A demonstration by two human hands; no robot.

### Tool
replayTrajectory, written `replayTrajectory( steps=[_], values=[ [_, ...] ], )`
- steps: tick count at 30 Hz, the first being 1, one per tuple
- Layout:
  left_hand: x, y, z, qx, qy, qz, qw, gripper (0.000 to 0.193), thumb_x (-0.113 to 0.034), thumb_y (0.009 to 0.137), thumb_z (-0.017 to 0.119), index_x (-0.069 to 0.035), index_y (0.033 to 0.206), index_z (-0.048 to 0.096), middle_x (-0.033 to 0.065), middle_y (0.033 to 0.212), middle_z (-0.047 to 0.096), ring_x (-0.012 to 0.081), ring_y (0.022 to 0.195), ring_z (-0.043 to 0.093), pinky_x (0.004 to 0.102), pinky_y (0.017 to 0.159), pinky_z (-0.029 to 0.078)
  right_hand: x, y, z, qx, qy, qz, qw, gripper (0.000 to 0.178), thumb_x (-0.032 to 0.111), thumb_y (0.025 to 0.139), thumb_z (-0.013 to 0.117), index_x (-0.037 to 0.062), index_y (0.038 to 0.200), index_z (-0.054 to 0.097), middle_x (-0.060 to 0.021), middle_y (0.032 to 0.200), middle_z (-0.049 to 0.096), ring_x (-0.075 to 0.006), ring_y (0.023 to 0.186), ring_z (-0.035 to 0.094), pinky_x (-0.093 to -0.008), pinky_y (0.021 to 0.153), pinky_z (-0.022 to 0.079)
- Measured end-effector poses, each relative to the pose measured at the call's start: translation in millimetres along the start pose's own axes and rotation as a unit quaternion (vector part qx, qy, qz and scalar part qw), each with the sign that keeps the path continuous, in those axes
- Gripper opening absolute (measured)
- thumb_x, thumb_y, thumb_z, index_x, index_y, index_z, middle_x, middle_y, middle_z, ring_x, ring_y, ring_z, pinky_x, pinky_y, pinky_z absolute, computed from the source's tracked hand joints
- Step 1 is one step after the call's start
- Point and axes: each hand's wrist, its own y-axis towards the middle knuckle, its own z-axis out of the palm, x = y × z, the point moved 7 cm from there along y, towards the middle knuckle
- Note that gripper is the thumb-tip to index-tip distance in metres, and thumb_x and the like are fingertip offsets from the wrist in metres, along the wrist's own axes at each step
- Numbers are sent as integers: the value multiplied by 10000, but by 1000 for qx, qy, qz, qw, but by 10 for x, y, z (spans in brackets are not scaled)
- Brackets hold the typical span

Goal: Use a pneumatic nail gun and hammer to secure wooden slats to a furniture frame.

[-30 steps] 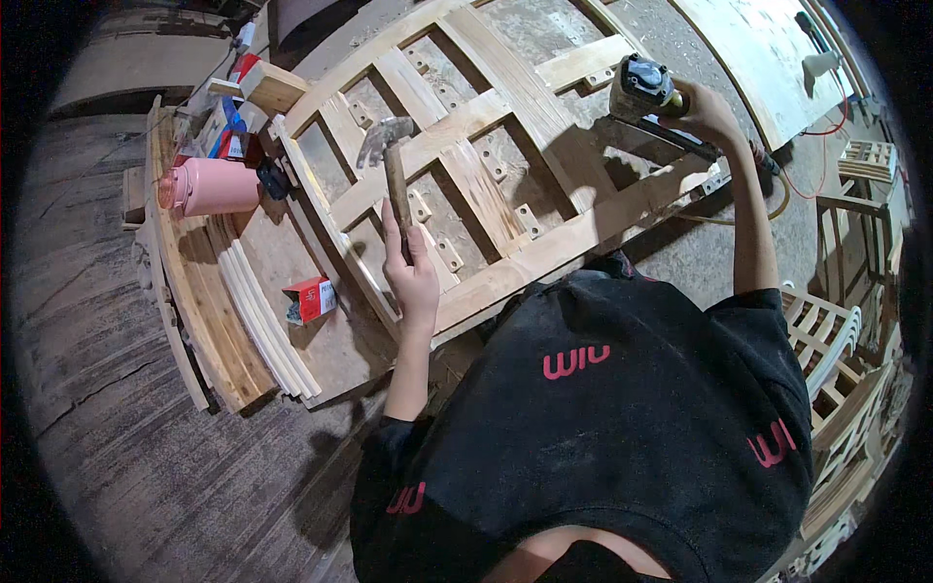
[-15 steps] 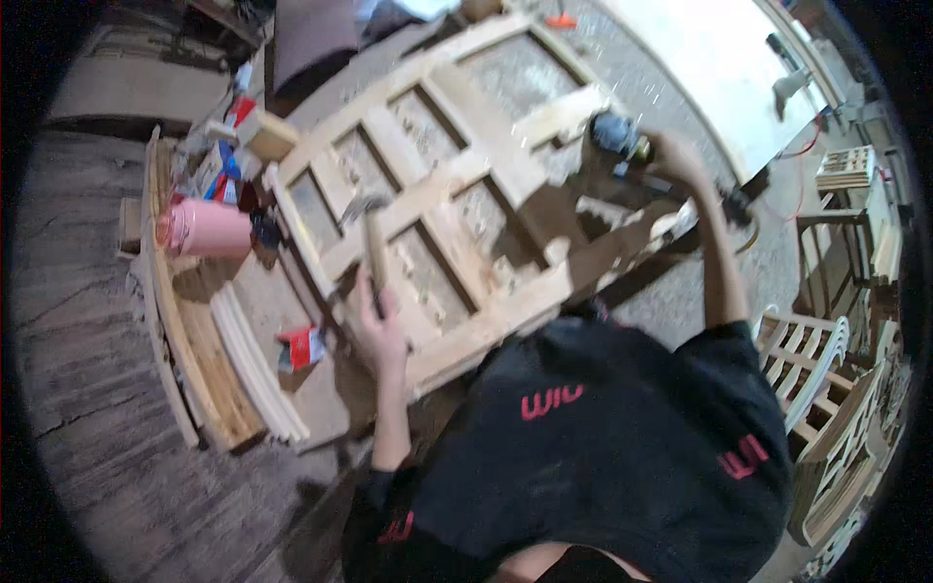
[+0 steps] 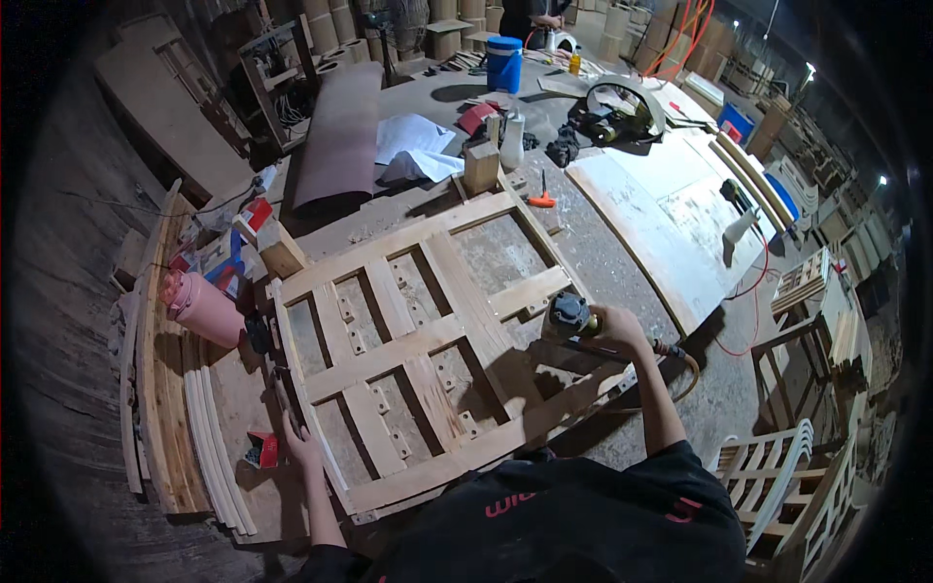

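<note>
A pale wooden panel frame (image 3: 455, 277) with several rectangular openings lies in front of me on the workbench. My right hand (image 3: 618, 330) grips a pneumatic nail gun (image 3: 570, 314) by its handle, over the frame's right part; an air hose (image 3: 688, 381) runs from the handle's end. At the frame's left edge, low down, is my left hand (image 3: 304, 450). Its fingers close around the handle of a hammer (image 3: 283, 391), which is dim and partly hidden against the frame's side. Small drilled blocks (image 3: 382, 400) sit in the openings.
Left of the frame are a pink jug (image 3: 206, 309), a red packet (image 3: 262, 450) and curved white strips (image 3: 212, 432). Wooden blocks (image 3: 481, 167) stand at its far corners. An orange-handled tool (image 3: 542, 200), pale sheets (image 3: 671, 209) and a blue bucket (image 3: 503, 66) lie beyond. A person (image 3: 546, 15) is far off.
My left hand has drawn back from over the frame to its left edge, bringing the hammer down. The nail gun stays in my right hand at the right side. The view has tilted upward.
</note>
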Motion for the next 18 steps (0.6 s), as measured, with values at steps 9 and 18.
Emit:
replayTrajectory(
  steps=[9, 18],
  values=[
    [-72, -8, 37, -34, -95, -7, 995, 440, 28, 821, 490, -69, 1248, 436, 159, 1217, 501, 292, 1122, 482, 357, 950, 357, -37, 16, 7, 7, -8, 4, 1000, 469, 311, 531, 746, 137, 952, 633, -128, 814, 647, -313, 752, 617, -393, 684, 481],
    [164, 247, 69, -94, -118, -31, 988, 390, 91, 742, 537, -12, 1118, 515, 120, 1099, 561, 247, 1065, 515, 331, 936, 381, -88, 38, 66, 7, -19, 3, 1000, 483, 323, 536, 742, 145, 971, 633, -133, 825, 646, -316, 752, 615, -387, 684, 483]
  ],
)
